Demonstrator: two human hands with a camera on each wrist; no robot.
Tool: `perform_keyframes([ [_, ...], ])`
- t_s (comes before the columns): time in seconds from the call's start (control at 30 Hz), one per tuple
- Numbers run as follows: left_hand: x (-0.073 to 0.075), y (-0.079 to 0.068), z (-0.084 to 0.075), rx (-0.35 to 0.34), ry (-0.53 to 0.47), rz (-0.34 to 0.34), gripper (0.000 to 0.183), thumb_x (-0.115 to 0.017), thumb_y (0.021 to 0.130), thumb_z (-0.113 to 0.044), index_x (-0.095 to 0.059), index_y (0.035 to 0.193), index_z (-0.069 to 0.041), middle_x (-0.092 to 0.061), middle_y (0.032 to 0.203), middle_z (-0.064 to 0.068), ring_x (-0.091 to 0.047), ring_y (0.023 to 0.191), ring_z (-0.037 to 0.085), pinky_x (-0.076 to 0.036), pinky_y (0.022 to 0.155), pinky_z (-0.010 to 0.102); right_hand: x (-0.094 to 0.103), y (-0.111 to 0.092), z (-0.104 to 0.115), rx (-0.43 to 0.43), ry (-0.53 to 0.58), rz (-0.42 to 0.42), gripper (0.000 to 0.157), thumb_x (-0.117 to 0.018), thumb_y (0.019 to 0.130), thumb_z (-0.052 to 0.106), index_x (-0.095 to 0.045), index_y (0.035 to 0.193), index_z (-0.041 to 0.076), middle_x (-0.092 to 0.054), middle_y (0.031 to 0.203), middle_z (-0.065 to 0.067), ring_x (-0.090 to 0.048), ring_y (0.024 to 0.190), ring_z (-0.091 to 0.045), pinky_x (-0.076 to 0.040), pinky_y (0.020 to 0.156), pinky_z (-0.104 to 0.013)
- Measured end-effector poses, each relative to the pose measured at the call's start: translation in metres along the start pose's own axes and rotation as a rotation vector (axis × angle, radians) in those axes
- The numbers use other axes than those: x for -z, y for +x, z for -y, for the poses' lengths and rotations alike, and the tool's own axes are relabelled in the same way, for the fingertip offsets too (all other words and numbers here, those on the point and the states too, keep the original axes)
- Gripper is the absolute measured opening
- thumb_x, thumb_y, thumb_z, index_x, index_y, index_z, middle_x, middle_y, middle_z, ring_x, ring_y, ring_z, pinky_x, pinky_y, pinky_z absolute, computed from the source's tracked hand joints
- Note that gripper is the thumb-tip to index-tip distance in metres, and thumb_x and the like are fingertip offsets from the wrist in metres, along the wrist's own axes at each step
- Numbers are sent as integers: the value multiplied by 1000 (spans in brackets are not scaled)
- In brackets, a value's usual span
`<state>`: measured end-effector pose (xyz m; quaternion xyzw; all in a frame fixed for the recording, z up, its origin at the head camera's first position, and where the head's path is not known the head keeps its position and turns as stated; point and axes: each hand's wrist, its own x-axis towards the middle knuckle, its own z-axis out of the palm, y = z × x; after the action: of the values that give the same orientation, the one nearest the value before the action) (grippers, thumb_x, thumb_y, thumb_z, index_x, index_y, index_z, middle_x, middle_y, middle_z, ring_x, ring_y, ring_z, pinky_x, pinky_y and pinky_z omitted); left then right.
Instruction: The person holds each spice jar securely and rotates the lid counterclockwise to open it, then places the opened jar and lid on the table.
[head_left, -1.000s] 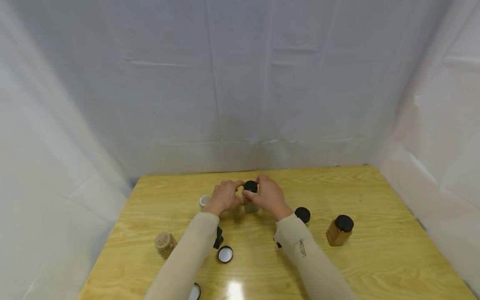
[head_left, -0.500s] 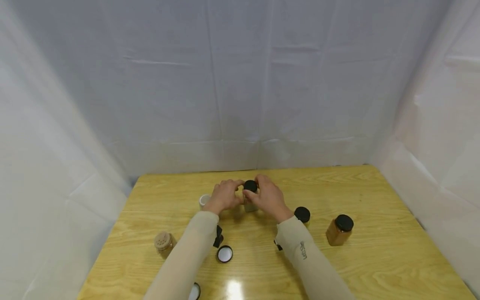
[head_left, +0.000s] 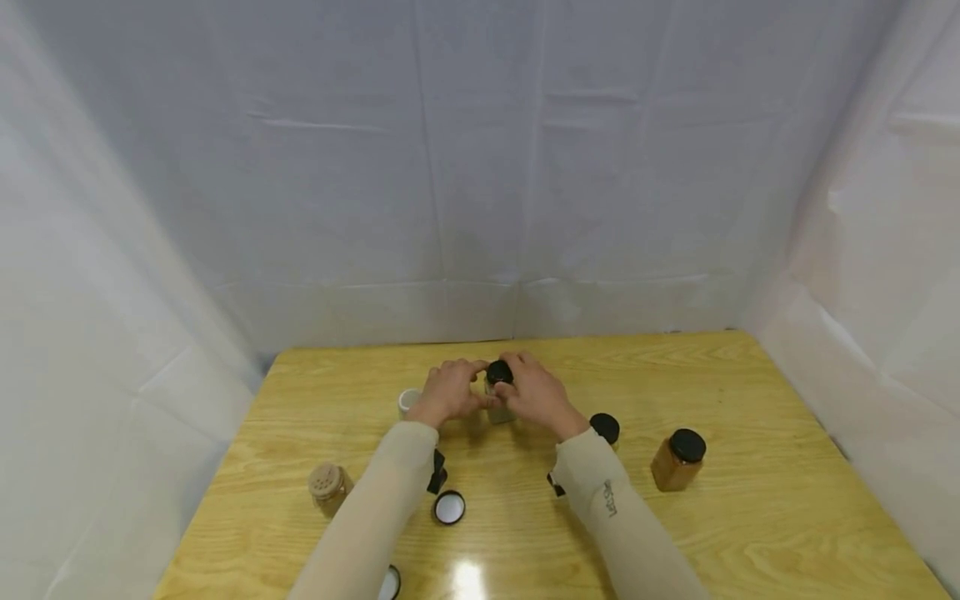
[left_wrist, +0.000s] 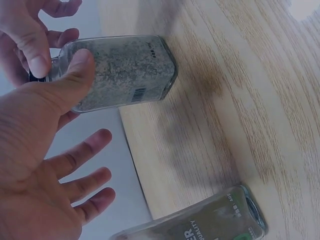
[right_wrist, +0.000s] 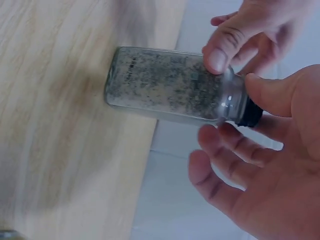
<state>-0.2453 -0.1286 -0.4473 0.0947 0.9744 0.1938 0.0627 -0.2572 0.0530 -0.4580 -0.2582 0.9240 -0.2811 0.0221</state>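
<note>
A clear glass spice jar (head_left: 500, 412) with a black lid (head_left: 499, 372) stands upright on the table between my hands. Grey, dark-speckled seasoning fills it, as the right wrist view shows. My left hand (head_left: 453, 390) holds the jar near its shoulder between thumb and index finger; in the left wrist view its other fingers (left_wrist: 82, 190) extend away from the glass. My right hand (head_left: 536, 392) grips the lid from the right, its thumb (right_wrist: 272, 95) against the lid's side. Part of the lid is hidden behind my right hand's fingers.
A white-topped jar (head_left: 408, 400) stands left of my left hand. A shaker-topped jar (head_left: 330, 490) is at front left, near two upturned lids (head_left: 449, 507). On the right are a black-lidded jar (head_left: 604, 427), partly behind my sleeve, and an orange-brown jar (head_left: 677, 461).
My right hand's fingers and thumb have shifted slightly leftward around the lid, the wrist turning a little. The left hand and the jar stay in place.
</note>
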Motion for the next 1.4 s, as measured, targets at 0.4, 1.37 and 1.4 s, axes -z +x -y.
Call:
perform_keyframes([
  [0.4,-5,3,0,-7,46,2,63,-77,97,-40,-57,153,-18,-72,126,16,-66,116,36,-47,103,59,-8,1,4,-174,132,-144,51,-77,97,44,-59,118,1,-63,87,-10,-57,65,-18,-45,59,-31],
  [1.37,-3,2,0,14,33,28,64,-77,97,-41,-57,153,-19,-73,129,16,-66,117,36,-45,105,60,-4,1,5,-108,200,-99,52,-75,101,29,-53,134,-3,-64,121,-23,-67,90,-30,-57,76,-42],
  [1.4,-3,3,-1,14,35,26,63,-77,97,-40,-57,153,-20,-73,128,16,-66,117,36,-46,105,60,-5,1,5,-114,209,-114,47,-75,100,28,-54,129,-2,-64,113,-20,-64,83,-27,-55,72,-39],
])
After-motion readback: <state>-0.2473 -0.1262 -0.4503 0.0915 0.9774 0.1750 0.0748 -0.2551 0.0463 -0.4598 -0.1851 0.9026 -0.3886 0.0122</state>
